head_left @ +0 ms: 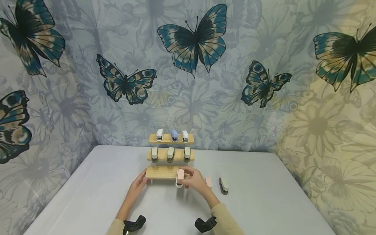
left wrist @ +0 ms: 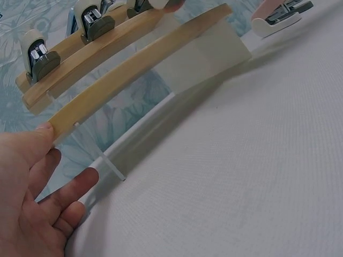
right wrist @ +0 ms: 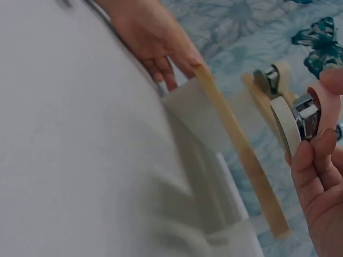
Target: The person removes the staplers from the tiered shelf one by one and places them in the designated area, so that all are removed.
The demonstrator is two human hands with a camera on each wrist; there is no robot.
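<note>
The lowest wooden shelf [head_left: 161,172] of a three-step rack stands near the middle of the bench [head_left: 88,195], its front edge facing the person. Open bench surface lies on the near side of both hands and out to either side. Just beyond the right hand [head_left: 195,181], on its outer side, a second pink stapler [head_left: 208,181] and a grey-and-cream stapler [head_left: 224,185] lie on the bench, close to each other.

The left hand [head_left: 138,184] reaches forward with its fingers [left wrist: 64,190] loosely spread; the thumb tip presses against the left end of the lowest shelf, and the other fingers hang relaxed below it, holding nothing. The right hand pinches a pink stapler [head_left: 180,175] between thumb and fingers [right wrist: 308,166], holding it upright at the right end of that same shelf; whether it rests on the wood cannot be told. Both forearms wear beige sleeves with a dark camera mount at each wrist.

Above the fingers, the middle shelf [head_left: 170,155] carries three grey-tan staplers in a row, and the top shelf [head_left: 171,139] carries two white ones with a blue one between them. The bench is covered in pale grey cloth. Behind it and to both sides hangs a curtain [head_left: 235,81] printed with faded flowers and large teal butterflies.
</note>
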